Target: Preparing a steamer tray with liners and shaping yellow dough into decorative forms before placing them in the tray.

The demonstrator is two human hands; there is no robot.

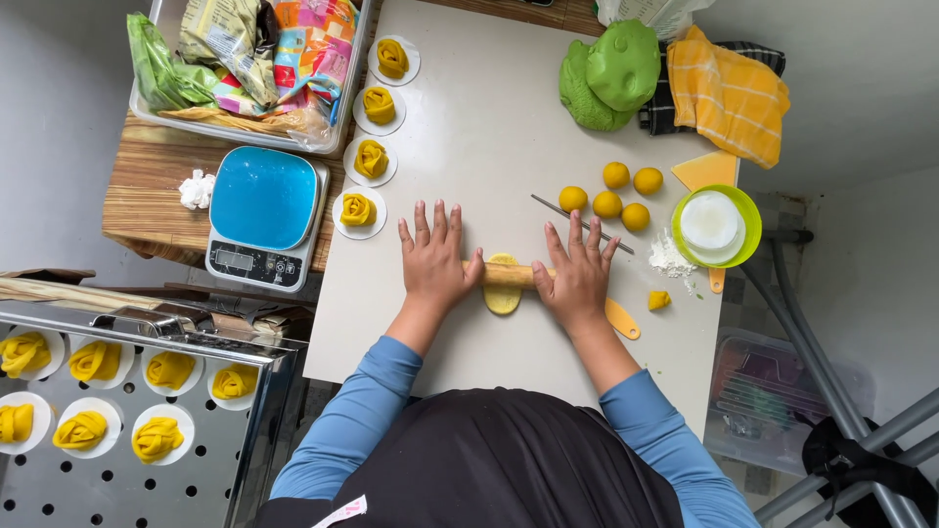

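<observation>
- The yellow dough piece [503, 296] lies flat on the white tabletop [489, 147], under my wooden rolling pin [509, 275].
- My left grip [433, 259] and right grip [579, 274] press open-palmed on the pin, fingers spread, grasping nothing.
- Four yellow dough balls [607, 204] sit near my right grip.

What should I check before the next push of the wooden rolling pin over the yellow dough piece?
1. Left hand flat on the wooden rolling pin: ok.
2. Right hand flat on the pin: ok.
3. Yellow dough piece lies under the pin's middle: ok.
4. Thin metal rod clear of the pin: cannot tell, the right hand's fingers hide part of it.
5. Four yellow dough balls out of the rolling path: ok.
6. Dough sticking to the white board: cannot tell.
</observation>
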